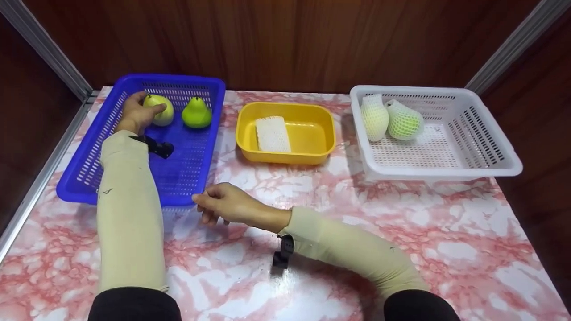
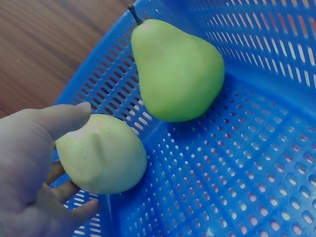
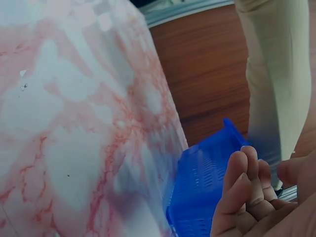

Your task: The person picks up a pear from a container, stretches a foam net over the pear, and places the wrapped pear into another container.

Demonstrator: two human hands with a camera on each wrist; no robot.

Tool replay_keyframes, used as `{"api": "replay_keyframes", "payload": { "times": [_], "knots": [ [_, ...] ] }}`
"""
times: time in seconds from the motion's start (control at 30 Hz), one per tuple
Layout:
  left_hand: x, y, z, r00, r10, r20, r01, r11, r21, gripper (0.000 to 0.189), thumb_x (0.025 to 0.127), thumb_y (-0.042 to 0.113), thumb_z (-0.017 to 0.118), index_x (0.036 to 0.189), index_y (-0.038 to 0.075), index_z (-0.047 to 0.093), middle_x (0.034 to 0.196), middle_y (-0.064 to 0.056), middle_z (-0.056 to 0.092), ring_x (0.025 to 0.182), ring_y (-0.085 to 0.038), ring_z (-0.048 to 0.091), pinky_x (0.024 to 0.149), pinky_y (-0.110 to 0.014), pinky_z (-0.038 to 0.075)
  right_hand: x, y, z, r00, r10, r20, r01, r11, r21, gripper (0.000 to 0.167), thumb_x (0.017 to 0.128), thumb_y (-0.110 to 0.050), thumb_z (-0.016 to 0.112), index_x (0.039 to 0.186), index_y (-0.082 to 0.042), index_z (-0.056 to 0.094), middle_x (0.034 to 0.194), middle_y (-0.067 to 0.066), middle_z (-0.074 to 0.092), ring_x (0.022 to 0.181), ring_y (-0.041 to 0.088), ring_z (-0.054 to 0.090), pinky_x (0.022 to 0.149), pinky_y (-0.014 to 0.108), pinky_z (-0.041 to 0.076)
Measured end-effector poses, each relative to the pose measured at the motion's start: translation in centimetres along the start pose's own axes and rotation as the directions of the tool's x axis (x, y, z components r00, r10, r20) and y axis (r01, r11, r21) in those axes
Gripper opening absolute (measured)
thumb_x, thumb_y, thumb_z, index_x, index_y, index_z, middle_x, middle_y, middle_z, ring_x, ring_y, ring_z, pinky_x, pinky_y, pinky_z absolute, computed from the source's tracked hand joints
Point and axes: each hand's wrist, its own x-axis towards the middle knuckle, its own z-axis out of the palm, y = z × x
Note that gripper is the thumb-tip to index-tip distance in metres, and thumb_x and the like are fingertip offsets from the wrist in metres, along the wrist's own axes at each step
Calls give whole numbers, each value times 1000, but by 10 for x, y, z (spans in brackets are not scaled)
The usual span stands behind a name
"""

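Note:
My left hand [image 1: 136, 111] is inside the blue basket [image 1: 183, 178], its thumb and fingers around a pale yellow-green pear [image 1: 164, 117]. In the left wrist view the thumb lies over the top of this pear [image 2: 111, 158], and the other fingers pass behind and below it. Beside it, a brighter green pear [image 1: 196, 114] stands apart from the hand with its stem up. My right hand [image 1: 232, 203] hovers by the basket's near right corner, fingers loosely curled and holding nothing. The right wrist view shows those bent fingers [image 3: 236, 165] in front of the basket wall.
A yellow tub [image 1: 312, 133] in the middle holds a white foam net sleeve [image 1: 273, 134]. At the right, a white basket [image 1: 446, 171] contains two fruits in foam nets [image 1: 374, 120]. Dark wooden panels [image 1: 285, 44] enclose the pink marbled tabletop [image 1: 250, 276] at the back and sides.

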Motion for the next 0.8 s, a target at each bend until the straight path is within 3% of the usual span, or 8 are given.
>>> {"api": "replay_keyframes", "payload": {
  "times": [0.2,0.43,0.63,0.8],
  "knots": [
    [3,-6,2,1000,-2,-12,2,999,42,80,98,5,63,162,6,17,168,-15,19,152,-28,23,122,-27,24,4,4,1,999,36,-5,-36,999,37,38,108,-30,53,95,2,70,65,-2,66,57,10,61,44,22,37],
    [8,-7,14,998,-23,-50,25,999,46,89,95,14,68,163,8,11,167,-16,17,149,-29,26,121,-28,27,8,4,1,999,45,-2,-44,995,91,35,108,-27,51,101,4,64,64,-1,65,57,15,62,44,23,35],
    [11,-12,13,997,-60,-49,63,997,51,92,96,16,68,164,13,5,168,-15,12,151,-28,22,122,-30,24,9,4,2,999,48,12,-49,994,98,33,108,-24,52,100,5,64,64,0,65,56,15,62,43,22,34],
    [14,-12,16,998,-38,-53,40,998,50,94,95,18,69,164,14,5,168,-16,13,150,-28,23,121,-29,25,9,3,1,998,54,10,-55,994,94,32,108,-24,52,98,4,63,66,0,66,56,14,62,43,22,36]
  ]
}}
